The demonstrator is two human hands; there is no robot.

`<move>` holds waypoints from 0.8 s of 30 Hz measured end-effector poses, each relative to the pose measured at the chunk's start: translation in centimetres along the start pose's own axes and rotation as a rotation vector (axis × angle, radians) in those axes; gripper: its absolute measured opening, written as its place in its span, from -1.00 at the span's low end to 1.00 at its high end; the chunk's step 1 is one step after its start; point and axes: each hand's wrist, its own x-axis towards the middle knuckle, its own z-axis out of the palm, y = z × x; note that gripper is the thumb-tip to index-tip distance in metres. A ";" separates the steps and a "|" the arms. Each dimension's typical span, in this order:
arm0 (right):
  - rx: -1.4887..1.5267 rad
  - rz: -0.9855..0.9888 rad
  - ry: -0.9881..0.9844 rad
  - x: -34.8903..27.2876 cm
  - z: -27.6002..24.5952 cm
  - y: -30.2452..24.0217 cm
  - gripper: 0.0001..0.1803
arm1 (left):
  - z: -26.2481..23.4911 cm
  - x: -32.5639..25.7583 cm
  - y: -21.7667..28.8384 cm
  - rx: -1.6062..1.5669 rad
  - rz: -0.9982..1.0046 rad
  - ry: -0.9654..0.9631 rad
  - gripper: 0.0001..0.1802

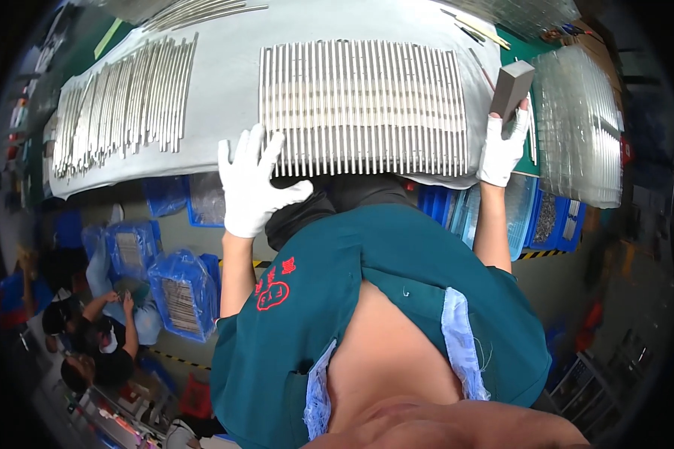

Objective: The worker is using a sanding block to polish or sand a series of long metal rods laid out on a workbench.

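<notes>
My right hand [502,153]: gloved, fingers closed around a grey block [508,93], upright at the cloth's edge. Left hand [249,187]: empty, fingers spread, at the near-left corner of the aligned rods [363,112]; contact unclear. That row, between my hands, looks laid out and evened. Beyond my left, looser rods [127,108] lie ragged, probably yet to be handled. Whether the block has been used, can't tell.

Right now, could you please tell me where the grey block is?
In the head view, the grey block is at the upper right, held in the gloved right hand, between the neat row of rods and the clear plastic stack.
</notes>
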 end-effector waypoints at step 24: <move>-0.082 -0.413 -0.380 0.7 1.0 -6.1 -0.53 | 0.2 0.5 0.0 -0.041 0.120 0.074 -0.37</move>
